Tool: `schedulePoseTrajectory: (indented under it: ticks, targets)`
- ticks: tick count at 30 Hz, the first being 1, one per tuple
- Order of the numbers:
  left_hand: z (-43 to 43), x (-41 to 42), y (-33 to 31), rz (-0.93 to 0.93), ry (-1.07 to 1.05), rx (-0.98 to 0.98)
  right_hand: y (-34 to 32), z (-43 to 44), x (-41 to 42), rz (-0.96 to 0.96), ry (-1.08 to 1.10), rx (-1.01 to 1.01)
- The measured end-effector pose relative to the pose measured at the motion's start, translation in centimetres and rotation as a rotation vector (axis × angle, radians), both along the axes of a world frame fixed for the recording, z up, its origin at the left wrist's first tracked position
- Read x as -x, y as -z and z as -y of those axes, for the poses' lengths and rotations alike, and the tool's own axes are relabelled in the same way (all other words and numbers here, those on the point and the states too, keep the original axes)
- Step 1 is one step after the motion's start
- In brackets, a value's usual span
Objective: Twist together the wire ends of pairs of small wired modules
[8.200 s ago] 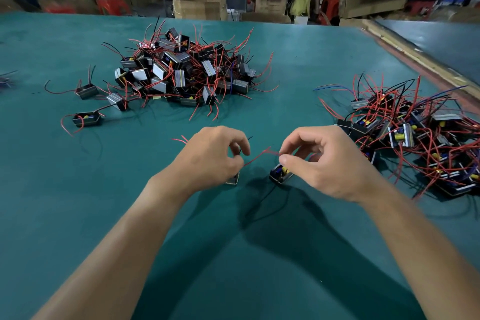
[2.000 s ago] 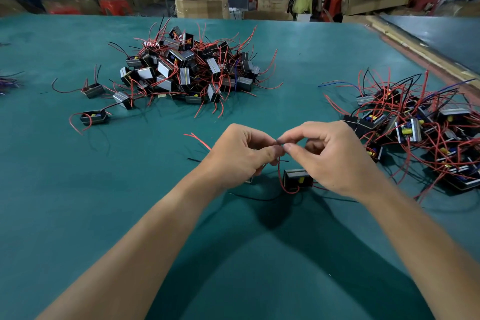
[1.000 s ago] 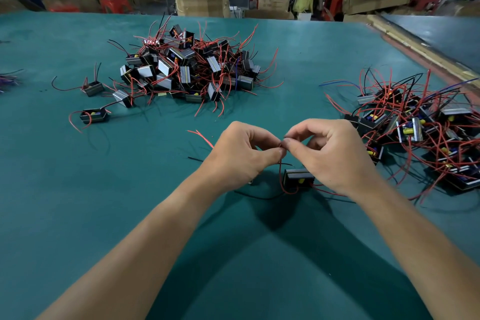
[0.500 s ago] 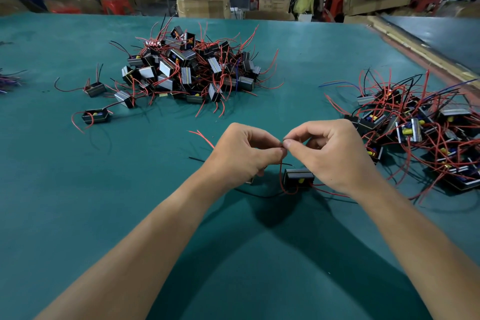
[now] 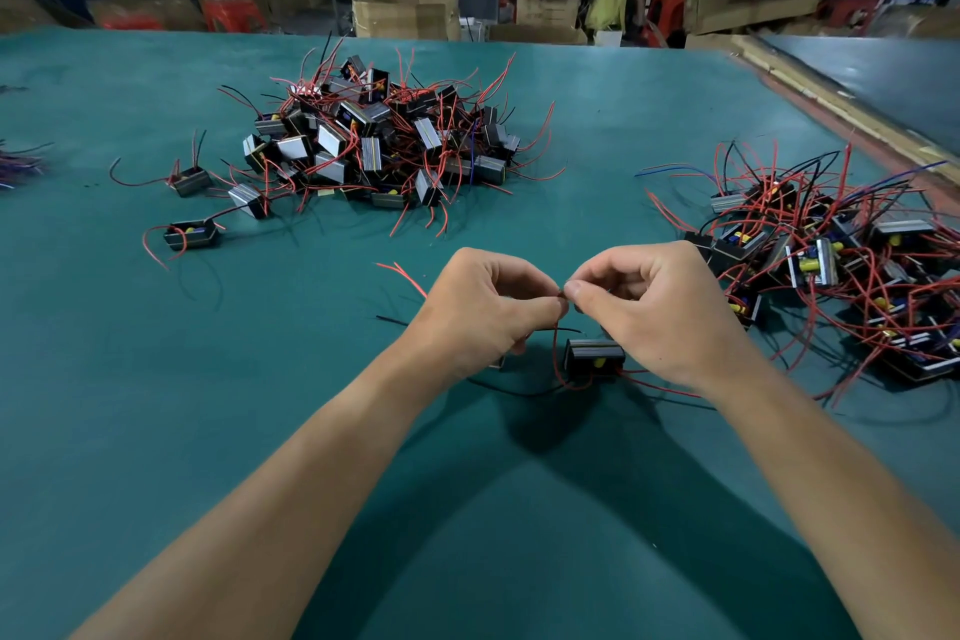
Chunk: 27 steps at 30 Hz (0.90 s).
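Observation:
My left hand (image 5: 483,312) and my right hand (image 5: 660,307) meet fingertip to fingertip over the green table (image 5: 208,405). Each pinches the wire ends (image 5: 563,293) where they join between the thumbs and forefingers. Below them a small black module (image 5: 594,359) with a yellow part lies on the table, its red wire looping up to the pinch. A second module (image 5: 500,364) is mostly hidden under my left hand. Loose red and black wire ends stick out to the left of my left hand.
A big heap of wired modules (image 5: 384,140) lies at the back centre, with three strays (image 5: 192,234) to its left. Another tangled heap (image 5: 831,260) lies at the right. Cardboard boxes (image 5: 405,13) and people stand beyond the table's far edge.
Since 8 s ago my hands have closed together and the wire ends are pinched at one spot. Over the last second the hands barely moved; only the fingertips shifted a little.

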State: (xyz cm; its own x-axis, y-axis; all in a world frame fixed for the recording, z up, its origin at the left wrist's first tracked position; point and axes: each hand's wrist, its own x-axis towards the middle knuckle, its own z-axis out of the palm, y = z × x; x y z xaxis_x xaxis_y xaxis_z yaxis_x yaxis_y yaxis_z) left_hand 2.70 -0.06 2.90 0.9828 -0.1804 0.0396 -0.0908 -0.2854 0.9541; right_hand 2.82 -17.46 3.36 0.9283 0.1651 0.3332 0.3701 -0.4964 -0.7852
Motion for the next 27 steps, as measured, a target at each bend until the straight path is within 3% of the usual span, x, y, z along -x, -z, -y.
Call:
schedulePoseTrajectory:
  ticks: [21, 27]
  targets:
    - [-0.74, -0.08, -0.23, -0.050, 0.101, 0.143, 0.01, 0.61, -0.48, -0.028, -0.127, -0.075]
    - [-0.88, -0.16, -0.28, -0.126, 0.119, 0.157, 0.28, 0.88, -0.52, 0.052, -0.143, 0.060]
